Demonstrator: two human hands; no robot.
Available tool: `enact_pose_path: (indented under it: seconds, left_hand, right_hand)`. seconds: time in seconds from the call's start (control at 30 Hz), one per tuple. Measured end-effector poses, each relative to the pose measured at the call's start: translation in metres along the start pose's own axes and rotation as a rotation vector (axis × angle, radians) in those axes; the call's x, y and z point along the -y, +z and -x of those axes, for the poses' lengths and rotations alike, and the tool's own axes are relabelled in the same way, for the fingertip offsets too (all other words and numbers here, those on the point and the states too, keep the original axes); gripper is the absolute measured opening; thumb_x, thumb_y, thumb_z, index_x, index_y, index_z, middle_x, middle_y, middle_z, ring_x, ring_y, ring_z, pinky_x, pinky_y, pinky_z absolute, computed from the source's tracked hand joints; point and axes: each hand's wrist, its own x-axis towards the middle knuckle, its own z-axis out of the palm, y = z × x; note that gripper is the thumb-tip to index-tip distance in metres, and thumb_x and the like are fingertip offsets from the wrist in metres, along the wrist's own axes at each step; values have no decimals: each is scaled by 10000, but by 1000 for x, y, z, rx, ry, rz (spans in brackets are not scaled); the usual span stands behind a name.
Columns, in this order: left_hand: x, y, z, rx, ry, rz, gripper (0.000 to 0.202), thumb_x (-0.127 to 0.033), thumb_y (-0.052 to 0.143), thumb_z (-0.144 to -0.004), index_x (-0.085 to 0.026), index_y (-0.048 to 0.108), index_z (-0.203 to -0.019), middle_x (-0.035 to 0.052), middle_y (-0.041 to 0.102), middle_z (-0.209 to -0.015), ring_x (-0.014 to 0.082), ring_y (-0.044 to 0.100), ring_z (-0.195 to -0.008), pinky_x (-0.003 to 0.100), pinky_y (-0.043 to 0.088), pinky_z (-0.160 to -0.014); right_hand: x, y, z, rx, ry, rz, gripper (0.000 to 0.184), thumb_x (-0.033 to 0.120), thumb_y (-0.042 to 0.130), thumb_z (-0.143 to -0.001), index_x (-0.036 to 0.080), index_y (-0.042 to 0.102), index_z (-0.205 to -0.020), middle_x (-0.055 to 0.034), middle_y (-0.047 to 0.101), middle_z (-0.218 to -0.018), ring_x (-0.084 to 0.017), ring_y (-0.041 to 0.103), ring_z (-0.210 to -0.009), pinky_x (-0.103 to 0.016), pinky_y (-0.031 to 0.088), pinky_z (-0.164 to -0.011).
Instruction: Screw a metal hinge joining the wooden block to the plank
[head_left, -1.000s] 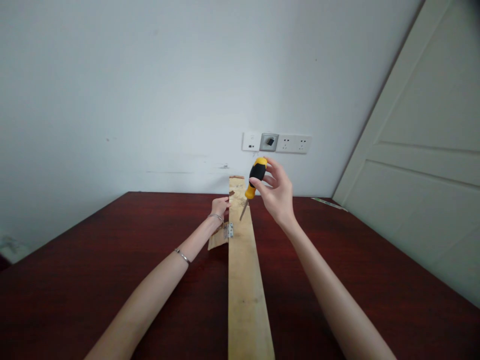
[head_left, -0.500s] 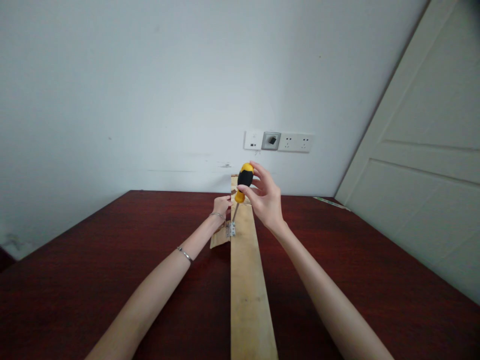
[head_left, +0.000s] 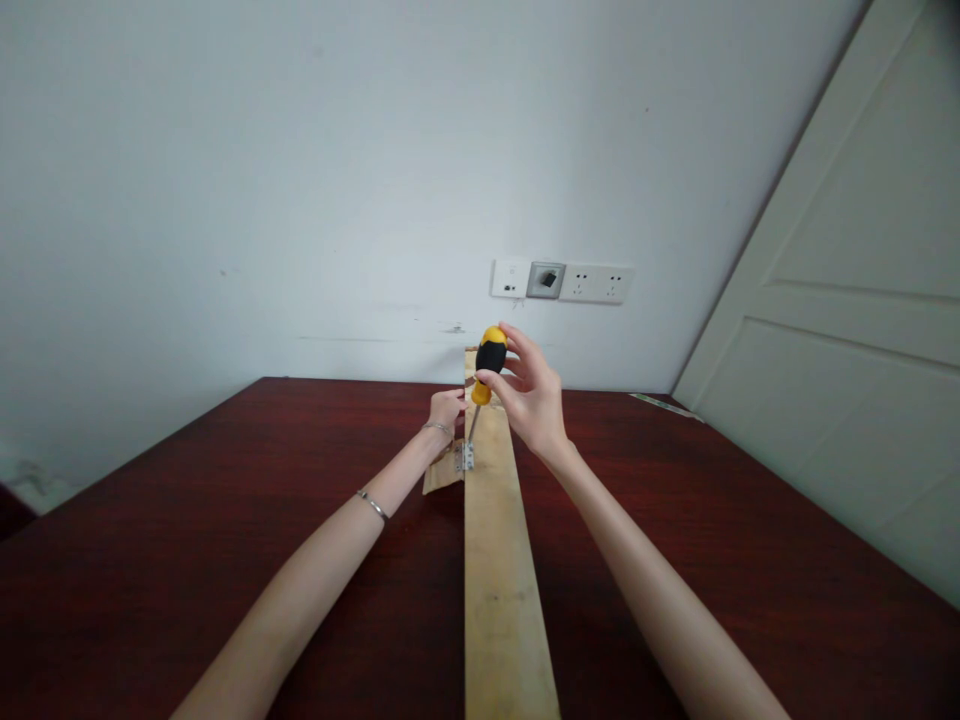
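Observation:
My right hand (head_left: 531, 395) grips a yellow and black screwdriver (head_left: 491, 352) by its handle, thumb on the near side. Its shaft slants down to a small metal hinge (head_left: 466, 456) at the left edge of a long wooden board (head_left: 499, 560). A shorter wooden piece (head_left: 444, 472) sticks out to the left under the hinge's other leaf. My left hand (head_left: 448, 408) is closed on the left edge of the long board, just beyond the hinge, its fingertips partly hidden. Whether the screwdriver's tip sits in a screw is too small to tell.
The board lies lengthwise on a dark red tabletop (head_left: 187, 540), its far end near the white wall (head_left: 337, 180). Wall sockets (head_left: 596, 284) sit above that end. A thin patterned strip (head_left: 666, 406) lies at the table's back right, by a pale panelled door (head_left: 847, 300).
The view has shifted very slightly, so the board and hinge appear a little further right. Both hands keep the same hold, and the screwdriver's tip stays at the hinge.

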Motion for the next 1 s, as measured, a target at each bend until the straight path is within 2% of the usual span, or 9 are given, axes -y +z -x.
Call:
enact_pose_path:
  seconds: [0.4,0.7,1.0]
  left_hand:
    - [4,-1,-4,45,-7,-7,61,-73,643,-592,-126,617,-608,14,596,-525,129,574,-497,225,454,-488]
    - [5,-4,-3,58,-10,-8,145,0,610,-547,-130,611,-612,2,586,-504,125,582,-494,209,451,-488]
    - [5,-5,-3,62,-19,-5,93,-58,647,-594,-138,604,-572,18,591,-511,139,591,-508,220,452,-483]
  right_hand:
    - [0,-1,1,19,5,58,564,375,619,-803,291,438,-1331,-74,514,-1329,-198,625,-992,-363,589,-800]
    - [1,-1,0,-22,-9,58,561,369,629,-796,284,450,-1320,-74,524,-1319,-203,609,-1020,-362,585,-806]
    - [1,1,1,30,-4,27,557,369,625,-799,297,448,-1322,-71,523,-1324,-204,626,-995,-364,589,-796]
